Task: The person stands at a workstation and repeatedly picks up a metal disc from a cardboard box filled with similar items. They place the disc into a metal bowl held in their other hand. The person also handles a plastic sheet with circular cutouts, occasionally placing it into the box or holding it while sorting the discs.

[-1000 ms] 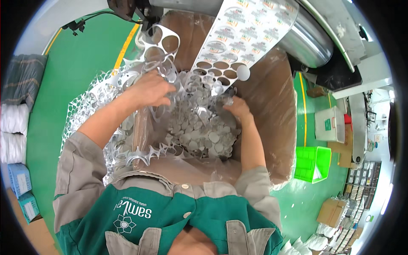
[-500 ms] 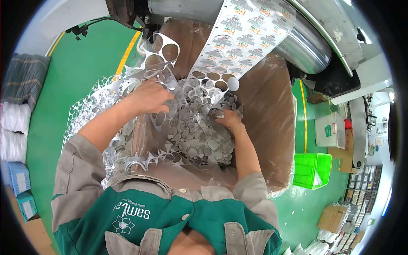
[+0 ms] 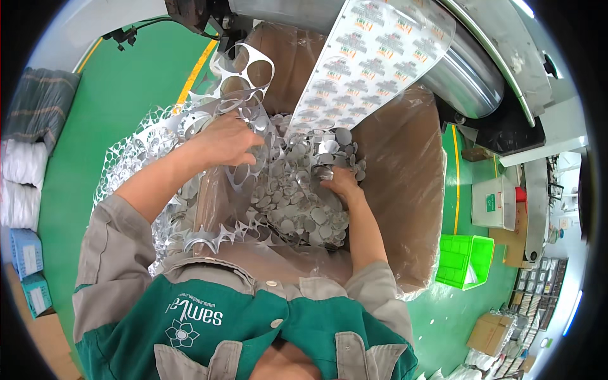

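Note:
My left hand (image 3: pixel 227 140) is closed on a white and silver foil strip (image 3: pixel 259 71) punched with round holes. Part of its fingers is hidden by the strip. A heap of silver foil discs (image 3: pixel 297 218) lies in a box lined with clear plastic (image 3: pixel 405 171). My right hand (image 3: pixel 342 182) reaches into the heap's right side, its thumb and fingers closed around a foil disc (image 3: pixel 322 172); whether more discs are in the grip I cannot tell. A printed foil sheet (image 3: pixel 354 69) hangs from a machine roller, its lower end just above the discs.
A metal roller (image 3: pixel 472 82) and machine frame stand at the far right. Punched foil scrap (image 3: pixel 136 168) piles up left of the box. A bright green crate (image 3: pixel 465 261) and a white bin (image 3: pixel 494 201) stand on the floor at right. Wrapped bundles (image 3: pixel 24 180) lie at far left.
The punched holes at the printed sheet's lower end no longer show, and its print is blurred. Several discs now lie exposed beneath it. Both hands have barely moved; the view has shifted slightly.

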The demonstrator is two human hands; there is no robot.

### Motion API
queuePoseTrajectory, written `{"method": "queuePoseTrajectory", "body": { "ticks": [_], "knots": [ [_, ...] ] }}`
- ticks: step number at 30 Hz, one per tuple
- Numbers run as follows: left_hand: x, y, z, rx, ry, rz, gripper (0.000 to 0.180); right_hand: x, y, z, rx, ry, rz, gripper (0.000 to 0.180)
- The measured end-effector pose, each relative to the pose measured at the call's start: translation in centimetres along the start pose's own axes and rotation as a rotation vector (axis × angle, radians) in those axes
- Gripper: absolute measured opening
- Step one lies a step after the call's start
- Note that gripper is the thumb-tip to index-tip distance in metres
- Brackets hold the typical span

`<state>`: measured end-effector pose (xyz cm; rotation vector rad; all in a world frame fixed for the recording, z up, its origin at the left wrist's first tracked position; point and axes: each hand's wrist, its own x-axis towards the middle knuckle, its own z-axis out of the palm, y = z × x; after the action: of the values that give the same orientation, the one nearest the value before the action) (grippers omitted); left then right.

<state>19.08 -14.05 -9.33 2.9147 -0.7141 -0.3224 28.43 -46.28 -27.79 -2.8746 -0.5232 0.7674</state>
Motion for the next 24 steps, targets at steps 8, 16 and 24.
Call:
{"method": "queuePoseTrajectory", "body": {
  "ticks": [8,16,24],
  "knots": [
    [-0.3,-0.7,0.7,-0.051,0.002,-0.006,0.036,-2.9,-3.0,-11.0,0.678,-0.152,-0.220,0.045],
    [-0.1,-0.1,0.2,0.023,-0.007,0.000,0.043,0.6,2.1,-6.0,2.106,0.343,-0.470,0.044],
    [-0.1,-0.8,0.7,-0.006,-0.025,0.016,0.040,2.3,4.3,9.1,-0.082,-0.348,-0.006,0.063]
  ]
}}
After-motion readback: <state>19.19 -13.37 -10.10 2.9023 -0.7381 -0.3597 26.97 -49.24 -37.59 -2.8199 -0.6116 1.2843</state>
